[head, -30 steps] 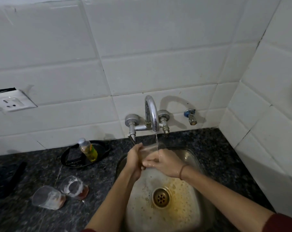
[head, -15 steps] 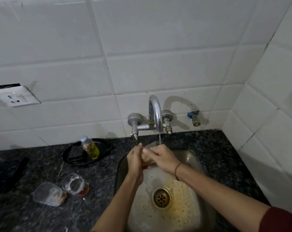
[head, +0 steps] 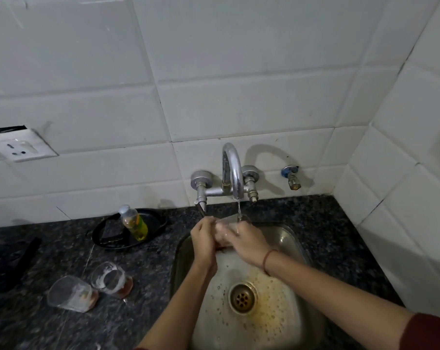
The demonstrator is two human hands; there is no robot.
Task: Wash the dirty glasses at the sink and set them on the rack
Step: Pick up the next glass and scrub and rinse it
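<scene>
Both hands have closed in tighter on the glass [head: 229, 221] than a second ago, so only its far rim peeks out between them now. Left hand [head: 203, 239] has its fingers curled round the left side, and right hand [head: 248, 241] wraps its fingers over it from the right. It's held over the far end of the sink [head: 288, 239], right under the running tap [head: 233, 170]. Two dirty glasses [head: 71, 294] lie tipped over side by side on the counter [head: 148, 271] to the left, nearer than a small bottle [head: 134, 223].
</scene>
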